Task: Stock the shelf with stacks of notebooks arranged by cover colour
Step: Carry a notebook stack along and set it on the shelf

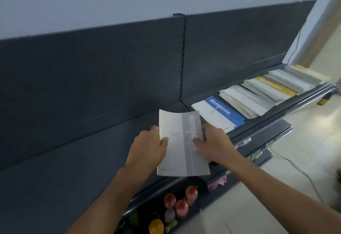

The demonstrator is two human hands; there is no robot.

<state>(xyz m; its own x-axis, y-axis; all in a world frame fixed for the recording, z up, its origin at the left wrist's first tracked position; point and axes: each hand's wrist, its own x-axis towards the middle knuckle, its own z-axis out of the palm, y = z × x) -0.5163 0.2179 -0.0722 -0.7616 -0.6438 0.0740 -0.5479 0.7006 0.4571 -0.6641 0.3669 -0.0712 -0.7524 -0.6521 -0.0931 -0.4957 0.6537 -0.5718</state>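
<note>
I hold a grey-covered notebook (181, 141) with both hands just above the dark shelf (92, 160). My left hand (149, 147) grips its left edge and my right hand (214, 143) grips its right edge over the grey title band. To its right on the shelf lies a blue notebook stack (219, 112). Beyond that come a tall pale grey stack (245, 99), a yellow-banded stack (271, 86) and further pale stacks (302, 75) at the shelf's right end.
The shelf's dark back panel (110, 64) rises behind. A lower shelf holds red-capped bottles (181, 202) and a yellow-lidded jar (156, 226). A cable (299, 171) runs across the pale floor at the right.
</note>
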